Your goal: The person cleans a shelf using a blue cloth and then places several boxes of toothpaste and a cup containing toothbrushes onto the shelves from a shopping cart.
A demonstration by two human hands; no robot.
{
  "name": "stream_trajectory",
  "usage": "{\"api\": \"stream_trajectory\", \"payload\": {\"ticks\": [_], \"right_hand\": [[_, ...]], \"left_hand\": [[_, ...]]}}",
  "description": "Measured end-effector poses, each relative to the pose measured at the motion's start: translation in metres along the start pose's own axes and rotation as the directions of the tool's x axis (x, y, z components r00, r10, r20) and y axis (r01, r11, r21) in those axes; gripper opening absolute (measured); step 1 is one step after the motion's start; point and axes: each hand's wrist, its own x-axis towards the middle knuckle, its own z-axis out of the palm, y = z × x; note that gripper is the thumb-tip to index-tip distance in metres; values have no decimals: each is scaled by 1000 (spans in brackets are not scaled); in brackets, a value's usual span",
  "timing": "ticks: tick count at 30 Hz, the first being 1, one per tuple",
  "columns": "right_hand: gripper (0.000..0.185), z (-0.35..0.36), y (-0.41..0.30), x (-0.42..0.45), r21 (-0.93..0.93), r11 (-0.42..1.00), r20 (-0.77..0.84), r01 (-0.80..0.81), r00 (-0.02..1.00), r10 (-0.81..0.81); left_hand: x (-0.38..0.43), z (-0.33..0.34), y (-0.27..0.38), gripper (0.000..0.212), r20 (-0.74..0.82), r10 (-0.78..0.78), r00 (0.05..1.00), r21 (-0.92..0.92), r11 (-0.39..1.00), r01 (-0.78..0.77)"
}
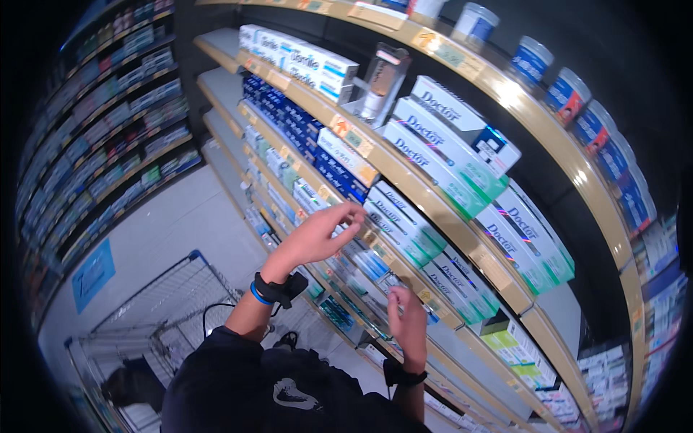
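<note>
My left hand (327,234) reaches toward the shelves with its fingers loosely curled and the thumb apart, holding nothing. Just beyond its fingertips is a stack of white-and-green toothpaste boxes (403,222); contact with it cannot be made out. Lower and to the right, my right hand (409,319) is raised before the shelf edge, empty, its fingers slightly bent. Nearest to it are more white-and-green toothpaste boxes (460,281). Dark blue cartons (284,119) and a white-and-orange carton (346,157) fill the same shelf farther left. Both wrists wear black straps.
A wire shopping cart (157,295) with a dark item inside stands at lower left. Price-tagged shelf edges (433,189) curve across the view. Above are larger toothpaste boxes (444,157), a clear display stand (379,86) and blue-labelled tubs (530,60). Another stocked shelf unit (108,119) is across the aisle.
</note>
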Motion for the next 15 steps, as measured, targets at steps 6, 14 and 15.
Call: {"api": "stream_trajectory", "payload": {"ticks": [6,14,15], "right_hand": [[22,93,47,-96,117,992,455,51,885,-100],[39,251,-77,-114,634,767,654,95,464,-598],[40,275,-76,-126,652,736,625,183,419,-658]], "left_hand": [[-251,-61,-95,34,165,-541,825,505,765,400],[-489,-66,-67,69,-216,-935,281,704,50,708],[-495,-62,-75,69,-258,-910,323,659,79,748]]}}
